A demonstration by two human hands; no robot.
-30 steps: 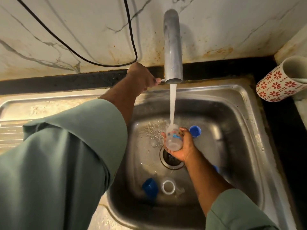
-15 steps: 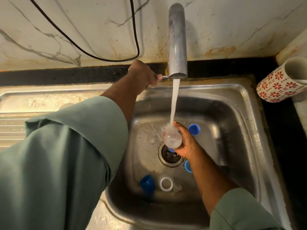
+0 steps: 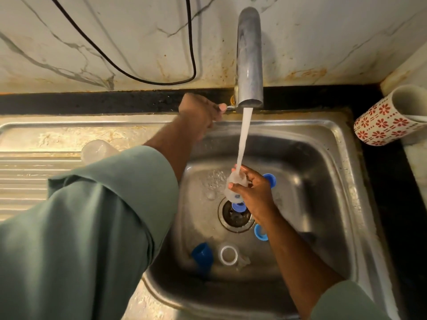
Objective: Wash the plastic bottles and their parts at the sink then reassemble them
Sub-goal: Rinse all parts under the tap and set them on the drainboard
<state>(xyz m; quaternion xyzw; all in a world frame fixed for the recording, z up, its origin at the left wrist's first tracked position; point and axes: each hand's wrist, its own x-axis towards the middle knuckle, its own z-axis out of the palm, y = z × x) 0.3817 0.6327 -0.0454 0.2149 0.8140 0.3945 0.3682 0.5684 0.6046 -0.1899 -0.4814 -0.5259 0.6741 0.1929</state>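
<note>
- From the head camera: the right hand [image 3: 250, 192] holds a small clear plastic bottle [image 3: 235, 187] over the sink [image 3: 323, 181], fingers curled round it, its mouth up under the water stream [image 3: 244, 135] from the tap [image 3: 249, 58].
- The left hand [image 3: 199, 114] reaches to the tap lever [image 3: 230, 108], fingers closed on it.
- Down in the basin lie blue caps [image 3: 270, 180], a blue ring [image 3: 260, 232], a dark blue cup [image 3: 202, 254] and a clear bottle part [image 3: 229, 255].
- Another clear bottle [image 3: 97, 150] sits on the drainboard [image 3: 27, 172], beside the green sleeve [image 3: 92, 227].
- A patterned mug [image 3: 388, 118] lies at the right.
</note>
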